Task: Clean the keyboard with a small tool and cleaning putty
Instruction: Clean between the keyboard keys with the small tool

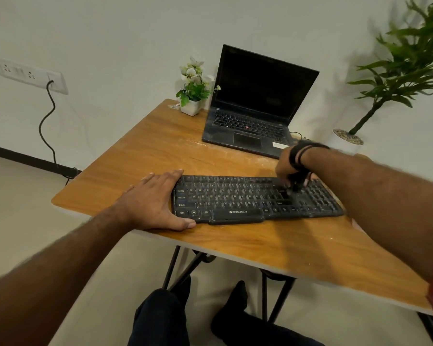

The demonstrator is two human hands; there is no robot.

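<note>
A black dusty keyboard point(235, 198) lies across the wooden table point(160, 146) near its front edge. My left hand point(153, 201) rests flat on the table, fingers apart, cupping the keyboard's left end. My right hand point(290, 171), with black bands on the wrist, hovers over the right-centre keys and pinches a small dark tool point(295, 187) whose tip touches the keys. The tool is blurred and partly hidden by my fingers. No putty is visible.
An open black laptop point(255, 113) stands at the table's back, just behind my right hand. A small white pot of flowers point(193, 93) sits to its left. A large potted plant point(398, 71) stands right of the table. A wall socket with a cable point(48, 116) is at the left.
</note>
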